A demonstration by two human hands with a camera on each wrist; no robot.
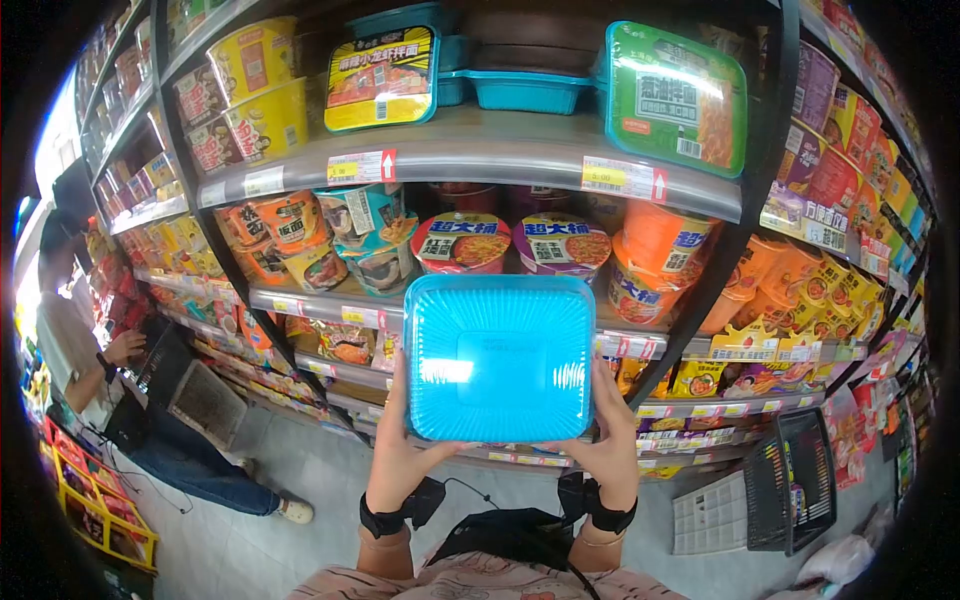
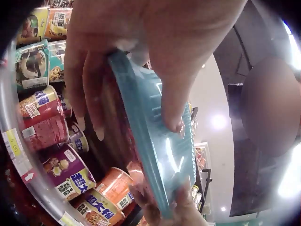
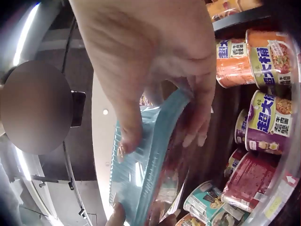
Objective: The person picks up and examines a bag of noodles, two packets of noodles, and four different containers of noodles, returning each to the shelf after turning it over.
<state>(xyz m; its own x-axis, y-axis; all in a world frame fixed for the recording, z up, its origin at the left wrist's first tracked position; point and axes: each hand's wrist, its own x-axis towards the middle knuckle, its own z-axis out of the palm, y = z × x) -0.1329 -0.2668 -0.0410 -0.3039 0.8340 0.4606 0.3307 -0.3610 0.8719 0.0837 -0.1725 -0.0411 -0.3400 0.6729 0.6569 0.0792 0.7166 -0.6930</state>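
Note:
A blue plastic noodle box (image 1: 500, 358) with ribbed walls is held up before the shelves, its plain underside toward the head camera. My left hand (image 1: 402, 455) grips its left edge, thumb on the ribbed blue side and fingers behind, as the left wrist view of the box (image 2: 155, 136) shows. On the opposite edge my right hand (image 1: 608, 450) grips it the same way; in the right wrist view its thumb presses the blue side of the box (image 3: 146, 155). The printed front faces the shelves and is mostly hidden.
Similar boxes, one yellow-labelled (image 1: 380, 80) and one green-labelled (image 1: 675, 100), stand on the upper shelf. Instant noodle tubs (image 1: 460, 243) line the shelf below. A dark shopping basket (image 1: 790, 480) is on the floor at right. Another person (image 1: 80, 340) is at left beside a basket (image 1: 205, 400).

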